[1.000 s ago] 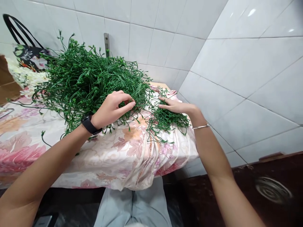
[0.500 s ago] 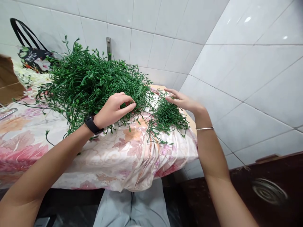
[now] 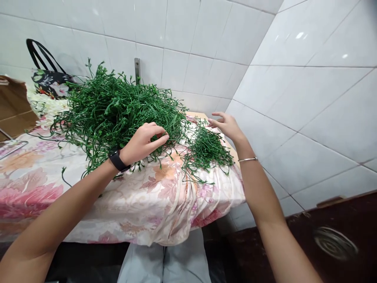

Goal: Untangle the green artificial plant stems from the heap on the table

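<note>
A large heap of green artificial plant stems lies across the back of the table. At its front right edge is my left hand, wearing a black wristband, with thumb and forefinger brought together in a pinch. Anything between those fingertips is too small or hidden to name. A smaller pile of green stems rests on the right end of the table. Over the far edge of this pile hovers my right hand, with a thin bangle at the wrist. Its fingers are apart and nothing shows in them.
A flowered cloth covers the table, bunched at the right. White artificial flowers, a floral bag and a cardboard box stand at the left. Tiled walls close off the back and right.
My right hand has shifted slightly, its fingers still spread above the small pile. My left hand keeps its pinch in nearly the same place. The view has tilted up a little.
</note>
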A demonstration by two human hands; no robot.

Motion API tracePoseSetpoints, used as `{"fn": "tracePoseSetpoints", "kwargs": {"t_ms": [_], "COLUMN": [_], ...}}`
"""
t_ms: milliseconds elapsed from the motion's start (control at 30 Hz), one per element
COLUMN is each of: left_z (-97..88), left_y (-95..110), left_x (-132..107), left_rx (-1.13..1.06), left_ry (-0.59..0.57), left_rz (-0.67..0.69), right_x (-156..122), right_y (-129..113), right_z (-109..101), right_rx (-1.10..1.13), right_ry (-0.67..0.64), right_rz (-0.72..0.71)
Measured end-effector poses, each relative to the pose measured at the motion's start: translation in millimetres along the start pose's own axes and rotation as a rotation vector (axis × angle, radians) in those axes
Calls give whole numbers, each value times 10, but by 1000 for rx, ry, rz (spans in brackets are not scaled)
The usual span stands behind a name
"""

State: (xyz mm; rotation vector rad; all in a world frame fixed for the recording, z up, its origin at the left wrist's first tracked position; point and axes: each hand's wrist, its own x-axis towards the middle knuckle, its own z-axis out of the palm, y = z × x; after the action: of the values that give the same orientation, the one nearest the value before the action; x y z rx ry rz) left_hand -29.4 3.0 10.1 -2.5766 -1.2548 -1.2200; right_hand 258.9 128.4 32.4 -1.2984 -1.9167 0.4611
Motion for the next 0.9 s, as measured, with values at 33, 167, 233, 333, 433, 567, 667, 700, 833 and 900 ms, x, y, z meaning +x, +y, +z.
{"fn": "tracePoseSetpoints", "kwargs": {"t_ms": [33,167,233,333,433,567,667,700,833,900], "left_z": [0,-4,-8,-14,-19,-6,24,35,65,71], "left_y": [1,0,3,20,46,59,52,51,55,52], "left_x": [2,6,3,-6,-14,-14,-15,-15,-21,-23], "left_rx": [-3,-18,-43,-139,-244,-313,-426,-453,-418,-396], "left_ry": [-1,-9,-12,20,76,127,103,89,90,92], "left_rz": [-2,-12,-27,-73,-105,-67,-59,-60,-25,-4], "right_x": [9,41,34,-38,-190,-447,-626,-678,-827,-862], "right_y": [10,41,24,-86,-289,-586,-750,-788,-861,-856], "right_z": [3,27,45,99,209,427,585,629,764,809], "right_rx": [26,87,119,183,191,292,406,412,308,294], "right_ry": [17,181,271,367,413,300,101,37,-76,-65], "right_rz": [11,70,43,-92,-250,-405,-507,-515,-532,-563]}}
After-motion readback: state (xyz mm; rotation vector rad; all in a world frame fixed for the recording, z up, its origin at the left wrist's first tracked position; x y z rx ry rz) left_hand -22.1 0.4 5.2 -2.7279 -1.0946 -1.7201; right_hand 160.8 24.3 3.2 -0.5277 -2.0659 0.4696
